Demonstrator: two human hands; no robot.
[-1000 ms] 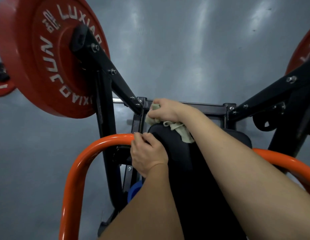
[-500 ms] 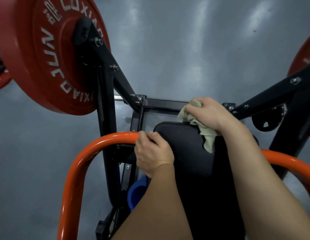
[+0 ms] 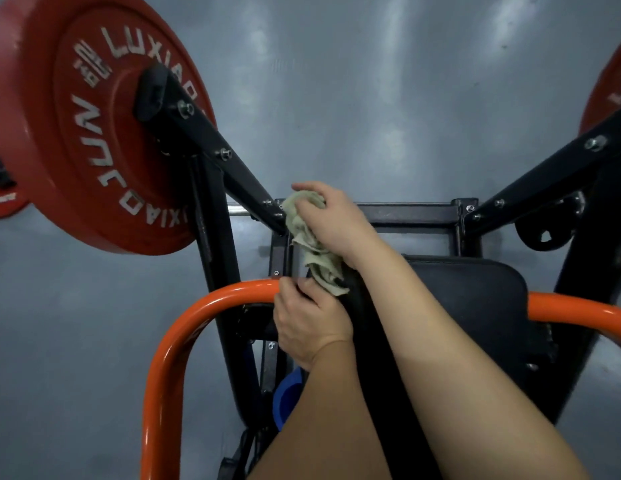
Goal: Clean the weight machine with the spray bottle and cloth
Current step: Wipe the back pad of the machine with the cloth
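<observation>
The weight machine's black pad [image 3: 468,292] sits in the middle, between black frame arms. My right hand [image 3: 331,220] grips a crumpled pale green cloth [image 3: 314,252] and presses it against the pad's upper left corner, by the black crossbar [image 3: 406,213]. My left hand [image 3: 311,323] grips the pad's left edge, just beside the end of the orange tube [image 3: 205,313]. A blue object [image 3: 286,396], perhaps the spray bottle, shows below my left wrist, mostly hidden.
A big red weight plate [image 3: 84,133] hangs at upper left on a black arm [image 3: 212,157]. Another red plate [image 3: 610,84] is cut off at the right edge. Grey floor [image 3: 371,98] lies beyond. A small red plate [image 3: 4,202] lies on the floor far left.
My right hand swept the cloth from the pad's left corner to the right, then back to the left corner. My left hand stayed on the pad's edge.
</observation>
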